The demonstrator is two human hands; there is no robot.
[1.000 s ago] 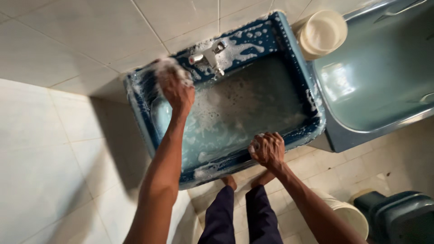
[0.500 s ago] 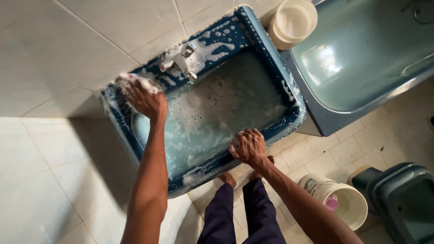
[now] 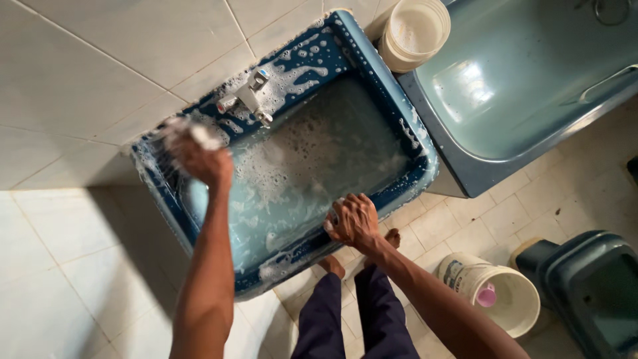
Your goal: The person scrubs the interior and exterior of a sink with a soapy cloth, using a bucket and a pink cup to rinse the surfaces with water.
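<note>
Both your hands sit on the soapy blue sink's [image 3: 409, 143] rim: left hand [image 3: 199, 159] clutches a foamy sponge [image 3: 193, 133] at the far-left corner, right hand [image 3: 352, 223] curls over the near edge.

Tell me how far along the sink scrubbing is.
Done: suds already cover the blue sink, its basin, back ledge and around the tap. In hand: the left hand rubs a foamy white scrubber on the back left corner, while the right hand grips the front rim. Left: nothing is rinsed; foam lies everywhere, and no water runs from the tap.
</note>
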